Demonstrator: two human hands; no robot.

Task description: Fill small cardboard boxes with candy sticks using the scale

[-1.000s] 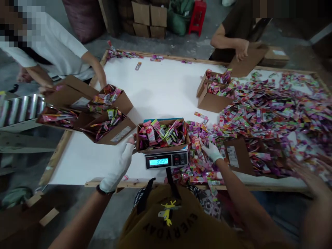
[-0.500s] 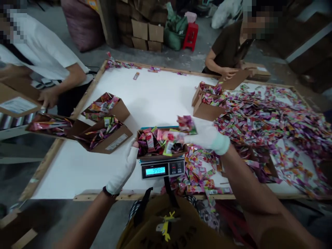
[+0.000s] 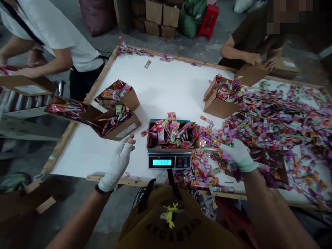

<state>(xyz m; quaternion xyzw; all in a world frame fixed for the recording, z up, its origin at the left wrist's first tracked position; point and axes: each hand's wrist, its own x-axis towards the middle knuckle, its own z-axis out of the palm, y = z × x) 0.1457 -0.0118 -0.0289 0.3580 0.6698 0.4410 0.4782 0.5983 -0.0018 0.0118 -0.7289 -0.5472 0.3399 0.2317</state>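
My left hand (image 3: pixel 119 162), in a white glove with bare fingertips, hovers over the table left of the scale. Its fingers are loosely spread, holding nothing. My right hand (image 3: pixel 238 155), also gloved, is at the loose heap right of the scale, its fingers bent around some small wrapped packets (image 3: pixel 234 169); motion blur hides how many. Between my hands, an open cardboard box (image 3: pixel 171 150) full of pink, purple and green packets sits on a digital scale (image 3: pixel 169 161) with a lit blue display. One packet (image 3: pixel 171 116) sticks out at the box's back rim.
Filled cardboard boxes (image 3: pixel 127 131) stand at the left, and two more (image 3: pixel 219 107) at the back right. A large packet heap (image 3: pixel 275 117) covers the right side. Co-workers handle cardboard at the left and far right. A wooden rim (image 3: pixel 103 74) edges the white table.
My right hand has moved from above the box on the scale to the heap at the right. My left hand has drawn away from the box. The scale's display has changed.
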